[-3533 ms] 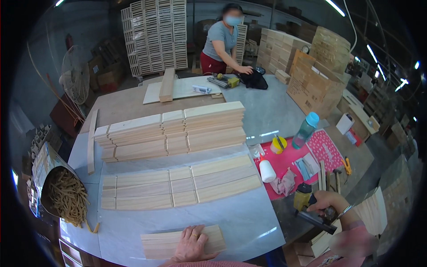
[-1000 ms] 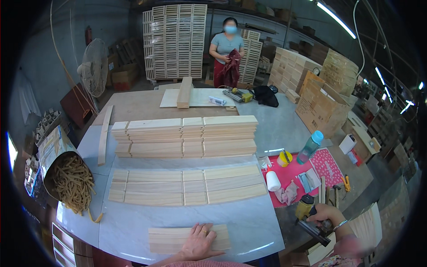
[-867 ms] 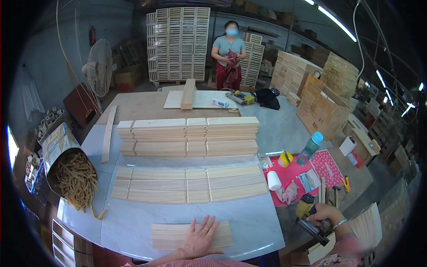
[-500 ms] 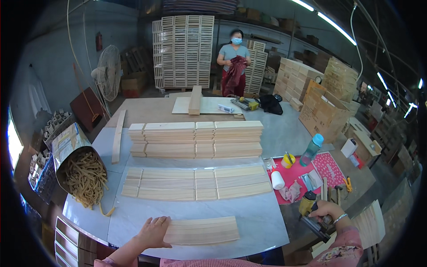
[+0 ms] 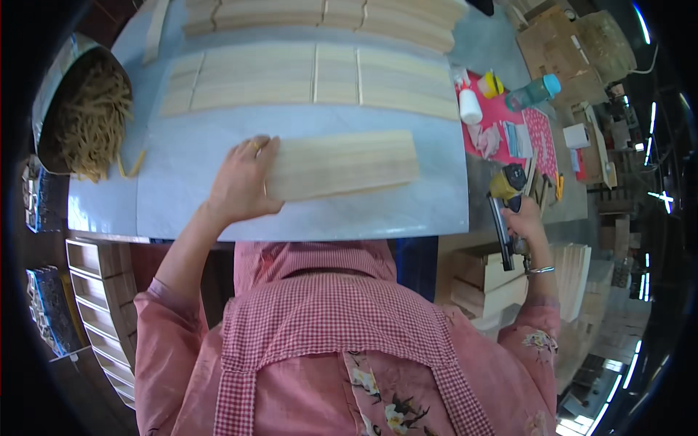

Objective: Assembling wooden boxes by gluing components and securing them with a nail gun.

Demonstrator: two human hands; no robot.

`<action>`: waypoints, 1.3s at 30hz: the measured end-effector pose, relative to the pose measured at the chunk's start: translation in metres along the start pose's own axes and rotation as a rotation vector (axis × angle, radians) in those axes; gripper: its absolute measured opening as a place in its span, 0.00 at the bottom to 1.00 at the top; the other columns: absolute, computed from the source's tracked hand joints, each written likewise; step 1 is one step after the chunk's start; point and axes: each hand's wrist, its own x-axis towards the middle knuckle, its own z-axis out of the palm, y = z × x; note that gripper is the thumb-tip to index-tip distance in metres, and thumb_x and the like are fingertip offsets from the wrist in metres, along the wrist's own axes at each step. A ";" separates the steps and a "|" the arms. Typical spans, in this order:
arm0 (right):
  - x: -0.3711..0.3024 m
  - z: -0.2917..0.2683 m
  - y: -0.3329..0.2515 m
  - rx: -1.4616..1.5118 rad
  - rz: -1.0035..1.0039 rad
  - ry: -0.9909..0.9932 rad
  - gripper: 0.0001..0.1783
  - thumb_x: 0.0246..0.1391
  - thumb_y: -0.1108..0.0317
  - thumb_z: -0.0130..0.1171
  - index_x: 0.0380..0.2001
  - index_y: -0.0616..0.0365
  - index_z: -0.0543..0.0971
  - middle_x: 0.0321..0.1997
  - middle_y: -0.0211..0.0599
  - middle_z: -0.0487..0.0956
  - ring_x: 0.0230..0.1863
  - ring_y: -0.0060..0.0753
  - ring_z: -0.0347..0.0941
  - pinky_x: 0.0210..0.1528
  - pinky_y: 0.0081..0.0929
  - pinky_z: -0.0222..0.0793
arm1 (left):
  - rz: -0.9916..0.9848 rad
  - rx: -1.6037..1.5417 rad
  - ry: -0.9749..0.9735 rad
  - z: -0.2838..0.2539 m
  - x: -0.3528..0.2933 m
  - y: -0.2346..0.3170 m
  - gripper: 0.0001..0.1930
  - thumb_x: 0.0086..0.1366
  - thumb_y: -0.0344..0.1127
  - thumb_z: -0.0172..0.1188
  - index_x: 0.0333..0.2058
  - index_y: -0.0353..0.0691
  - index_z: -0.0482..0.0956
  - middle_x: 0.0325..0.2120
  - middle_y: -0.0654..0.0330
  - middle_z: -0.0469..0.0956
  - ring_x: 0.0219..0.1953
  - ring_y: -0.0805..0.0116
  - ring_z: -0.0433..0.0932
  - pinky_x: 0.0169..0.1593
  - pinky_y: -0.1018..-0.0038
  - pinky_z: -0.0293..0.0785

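**Left hand on the wood, nail gun in the right**

We've got a pale wooden piece (image 5: 345,166) lying flat on the light gray surface (image 5: 313,224), pretty much mid-frame and a bit above center. Our left hand (image 5: 246,180) is at its left end, thumb spread well away from the fingers, so it spans that end. Whether it's really pinching the wood or just butting up against it, we can't tell.

Our right hand (image 5: 523,218), right of center, is wrapped around the grip of a yellow-and-black nail gun (image 5: 502,187). The gun's long black part points toward the bottom of the frame, well apart from the wood.

Above our piece lies a row of grooved boards (image 5: 254,76), with a stack of boards (image 5: 414,20) cut off by the top edge. Upper left, we see a bin (image 5: 45,94) tipped toward us, full of tan strips (image 5: 94,120). Upper right, a pink mat (image 5: 498,110) carries a white bottle (image 5: 470,109) and a crumpled pink cloth (image 5: 488,142).
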 end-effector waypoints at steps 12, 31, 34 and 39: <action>-0.129 0.058 -0.108 0.308 -0.403 0.109 0.16 0.50 0.72 0.71 0.40 0.69 0.81 0.37 0.41 0.85 0.32 0.31 0.81 0.36 0.26 0.76 | -0.157 -0.080 0.076 0.033 -0.020 0.035 0.45 0.43 0.44 0.73 0.61 0.36 0.68 0.56 0.49 0.71 0.55 0.49 0.72 0.59 0.60 0.69; -0.114 0.073 -0.168 0.224 -0.496 -0.081 0.16 0.53 0.71 0.70 0.44 0.67 0.80 0.37 0.40 0.85 0.32 0.31 0.80 0.35 0.25 0.76 | -0.221 -0.176 0.224 0.046 -0.029 0.051 0.45 0.41 0.44 0.76 0.61 0.44 0.69 0.56 0.55 0.71 0.57 0.54 0.70 0.63 0.57 0.61; -0.116 0.075 -0.168 0.237 -0.522 -0.071 0.15 0.54 0.71 0.69 0.43 0.67 0.80 0.34 0.38 0.85 0.28 0.28 0.79 0.32 0.23 0.75 | -0.221 -0.171 0.240 0.047 -0.029 0.051 0.44 0.40 0.44 0.76 0.60 0.44 0.70 0.56 0.55 0.71 0.57 0.54 0.70 0.63 0.57 0.61; -0.124 0.078 -0.169 0.276 -0.309 -0.124 0.13 0.55 0.70 0.69 0.41 0.65 0.81 0.25 0.32 0.80 0.18 0.20 0.69 0.21 0.18 0.67 | -0.228 -0.179 0.225 0.047 -0.028 0.050 0.44 0.40 0.44 0.76 0.59 0.45 0.70 0.56 0.56 0.71 0.57 0.54 0.70 0.63 0.58 0.62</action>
